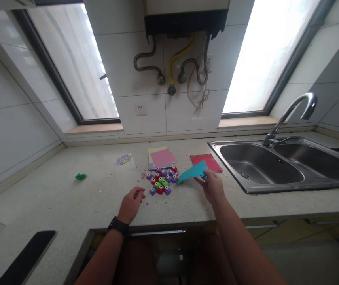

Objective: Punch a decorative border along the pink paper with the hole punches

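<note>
My right hand (214, 187) pinches a blue sheet of paper (195, 170) by its right end, over the counter. The sheet is tilted, and its far left tip reaches the craft punches. Small holes or notches show along its edge near my fingers. Several small craft punches (160, 182) in purple, red and green stand in a cluster at the middle. Just left of them, my left hand (131, 202) rests at the counter with loosely bent fingers and nothing visible in it. Tiny coloured paper cut-outs (141, 178) lie scattered around the punches.
Behind the punches lie pink paper (163, 157) on yellow sheets and a red punched sheet (212, 162). A clear bag of colourful bits (124, 159) and a crumpled green piece (80, 176) are leftward. A sink (240, 190) borders the right; a black flat object (27, 259) lies front left.
</note>
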`<state>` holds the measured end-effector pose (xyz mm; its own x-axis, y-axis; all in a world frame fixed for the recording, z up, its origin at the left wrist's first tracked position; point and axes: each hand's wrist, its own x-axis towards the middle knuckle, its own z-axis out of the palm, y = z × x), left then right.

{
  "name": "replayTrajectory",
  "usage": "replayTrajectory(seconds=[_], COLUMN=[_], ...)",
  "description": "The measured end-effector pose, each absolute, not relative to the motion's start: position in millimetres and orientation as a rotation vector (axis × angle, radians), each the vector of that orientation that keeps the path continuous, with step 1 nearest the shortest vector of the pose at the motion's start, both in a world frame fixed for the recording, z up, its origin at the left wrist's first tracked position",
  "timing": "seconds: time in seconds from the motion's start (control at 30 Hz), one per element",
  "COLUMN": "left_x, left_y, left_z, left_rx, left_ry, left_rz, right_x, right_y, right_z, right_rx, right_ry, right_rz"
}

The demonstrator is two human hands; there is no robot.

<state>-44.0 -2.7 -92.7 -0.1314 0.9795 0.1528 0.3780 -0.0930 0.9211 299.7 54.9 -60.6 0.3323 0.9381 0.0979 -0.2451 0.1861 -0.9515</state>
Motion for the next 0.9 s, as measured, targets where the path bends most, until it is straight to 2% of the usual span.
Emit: replayTrajectory(seconds=[0.27,0.43,0.6,0.77,0.9], left_x=[-11.1,35.6,41.5,23.3,14.7], left_y=[-26.2,-41.1,-42.0,-37.6,-35.7], left_z=[-72.0,-48.1,-42.6,-44.5,-38.6], left_rx=[1.451,0.994,0.939,1.047,1.146], left_ry=[1.387,0.843,0.964,1.023,1.056], left_rz=[1.339,1.183,1.230,1.177,1.108], right_x=[285.3,265.6,267.7,274.9,273.8], right_y=[5.2,-27.0,-34.5,-30.5,-22.8], right_z=[-23.1,-41.4,-69.7,-67.6,-64.8], right_rx=[-0.738,-0.727,-0.820,-0.853,-0.980], right_ry=[-0.823,-0.837,-0.938,-1.077,-1.307], right_rz=[1.186,1.409,1.459,1.558,1.497])
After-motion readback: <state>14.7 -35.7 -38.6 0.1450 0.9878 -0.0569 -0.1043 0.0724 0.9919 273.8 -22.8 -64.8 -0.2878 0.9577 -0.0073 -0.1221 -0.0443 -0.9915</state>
